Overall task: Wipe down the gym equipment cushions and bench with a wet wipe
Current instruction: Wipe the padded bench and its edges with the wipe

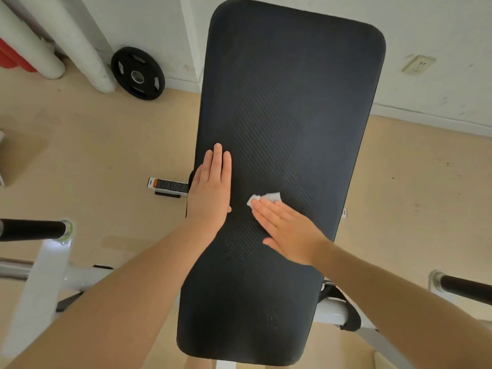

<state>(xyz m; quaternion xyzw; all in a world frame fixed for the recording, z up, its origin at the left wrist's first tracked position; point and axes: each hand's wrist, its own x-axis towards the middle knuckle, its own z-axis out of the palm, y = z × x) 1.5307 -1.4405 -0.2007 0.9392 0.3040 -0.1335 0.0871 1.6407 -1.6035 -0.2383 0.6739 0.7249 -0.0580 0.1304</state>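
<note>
A scuffed white wall and a tan floor frame the scene, with a black weight plate (137,73) leaning against the wall at far left and white pipes beside it. Moving right, the left hand (210,187) lies flat with straight fingers on the left edge of the long black bench pad (290,102), holding nothing and apparently steadying the bench. Just right of it, the right hand (285,227) presses flat with straight fingers on a small white wet wipe (265,197), which peeks out from under the fingertips near the pad's middle. The wipe looks thin, limp and light (likely to bunch or slip free), so palm pressure suits it better than a pinch; the ribbed pad should give some drag.
</note>
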